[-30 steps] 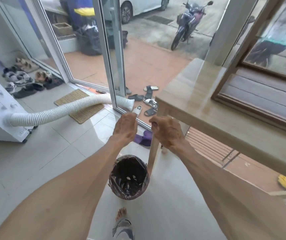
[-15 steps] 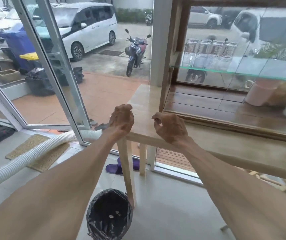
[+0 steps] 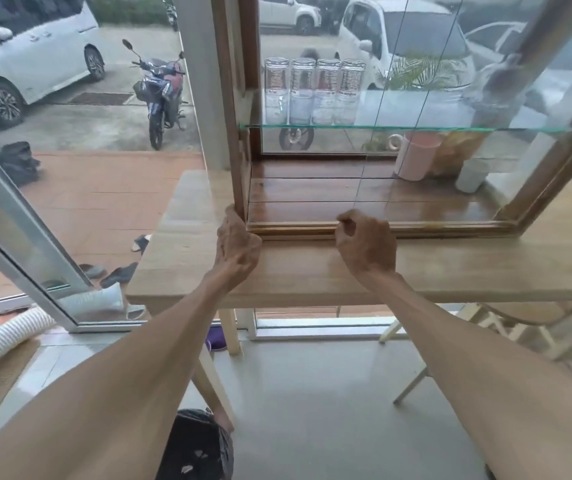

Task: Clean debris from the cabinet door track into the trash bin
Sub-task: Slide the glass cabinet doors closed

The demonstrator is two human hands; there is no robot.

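Both hands mid-frame at track (image 3: 298, 229) on worktop (image 3: 450, 268). Left hand (image 3: 237, 242) at cabinet (image 3: 234, 133) corner, grip loosely curled, contents unclear. Right hand (image 3: 364, 242) pinched on track. Bin (image 3: 198, 448) bottom centre, on floor.

Trash bin (image 3: 196, 448) cut off by btm edge; debris too small.

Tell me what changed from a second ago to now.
Both hands rose from above the trash bin to the cabinet: left hand at the frame's bottom corner, right hand pinched at the door track. The view lifted with them. Bin, table and glasses stayed put.
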